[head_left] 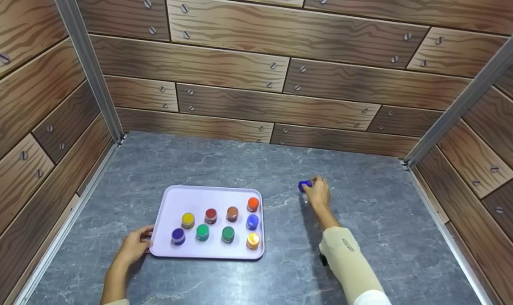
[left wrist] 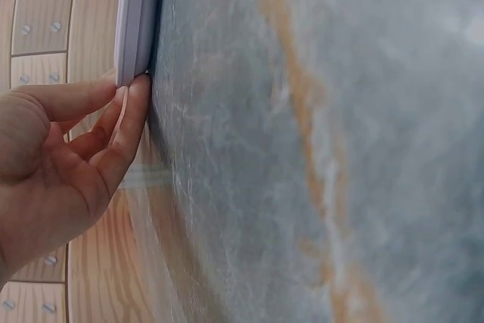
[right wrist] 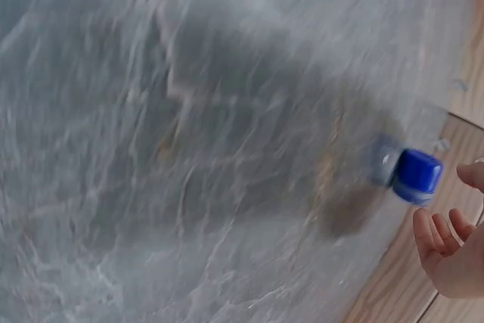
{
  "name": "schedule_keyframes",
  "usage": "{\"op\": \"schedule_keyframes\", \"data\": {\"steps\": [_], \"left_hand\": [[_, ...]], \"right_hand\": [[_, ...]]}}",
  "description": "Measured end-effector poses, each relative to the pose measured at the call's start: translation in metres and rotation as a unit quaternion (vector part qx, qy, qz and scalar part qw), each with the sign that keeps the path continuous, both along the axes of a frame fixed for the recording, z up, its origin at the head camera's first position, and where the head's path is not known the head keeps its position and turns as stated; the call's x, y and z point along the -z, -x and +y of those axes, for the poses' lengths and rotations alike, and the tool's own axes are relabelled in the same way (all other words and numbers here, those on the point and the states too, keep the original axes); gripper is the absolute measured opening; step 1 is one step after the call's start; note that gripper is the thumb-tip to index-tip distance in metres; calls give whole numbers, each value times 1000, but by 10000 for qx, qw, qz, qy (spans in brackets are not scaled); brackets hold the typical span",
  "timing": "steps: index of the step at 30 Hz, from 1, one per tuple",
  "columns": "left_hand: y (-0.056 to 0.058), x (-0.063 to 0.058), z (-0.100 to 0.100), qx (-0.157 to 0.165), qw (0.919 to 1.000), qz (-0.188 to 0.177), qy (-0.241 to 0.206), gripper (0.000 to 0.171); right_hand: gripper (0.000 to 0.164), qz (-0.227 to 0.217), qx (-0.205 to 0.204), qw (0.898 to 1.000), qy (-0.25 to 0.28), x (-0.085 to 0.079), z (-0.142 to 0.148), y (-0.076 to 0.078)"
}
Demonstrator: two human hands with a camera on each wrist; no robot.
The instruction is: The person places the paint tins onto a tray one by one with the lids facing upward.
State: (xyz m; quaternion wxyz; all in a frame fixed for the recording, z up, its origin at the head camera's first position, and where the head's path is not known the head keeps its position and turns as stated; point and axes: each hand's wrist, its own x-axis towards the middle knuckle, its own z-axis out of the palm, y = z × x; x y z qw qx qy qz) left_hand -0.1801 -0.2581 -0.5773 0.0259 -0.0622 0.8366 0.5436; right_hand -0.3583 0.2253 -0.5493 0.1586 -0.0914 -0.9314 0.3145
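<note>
A pale lilac tray [head_left: 205, 197] lies on the tabletop with several small paint jars on it. My left hand [head_left: 133, 245] is at the tray's left edge. In the left wrist view the thumb and fingers [left wrist: 130, 122] pinch the tray's rim [left wrist: 136, 28]. Off to the right of the tray, a small jar with a blue lid [right wrist: 418, 172] stands on the table. Close beside this jar is my right hand [head_left: 319, 192]. The right wrist view shows its thumb and fingers spread, with a small gap between them and the jar.
On the tray are a yellow jar [head_left: 188, 220], a purple jar [head_left: 178, 236], an orange-red jar [head_left: 253, 204] and others in green, red, brown and blue. Wood-patterned walls [head_left: 226, 63] enclose the grey marbled tabletop [head_left: 290, 271] at the back and both sides.
</note>
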Motion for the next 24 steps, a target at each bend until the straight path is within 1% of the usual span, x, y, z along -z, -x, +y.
{"op": "schedule_keyframes", "data": {"steps": [7, 11, 15, 20, 24], "left_hand": [[0, 0, 2, 26, 10000, 37, -26, 41], [-1, 0, 2, 4, 10000, 72, 2, 41], [-1, -1, 2, 3, 9999, 103, 28, 42], [-1, -2, 2, 2, 9999, 104, 77, 42], [-1, -3, 1, -16, 9999, 147, 65, 43]], "right_hand": [[42, -353, 113, 9989, -281, 18, 6, 6], [43, -372, 163, 9985, -355, 25, 6, 6], [41, -369, 105, 9989, -286, 25, 6, 5], [39, -474, -207, 9982, -314, 21, 11, 6], [37, -362, -635, 9967, -356, 17, 16, 8]]}}
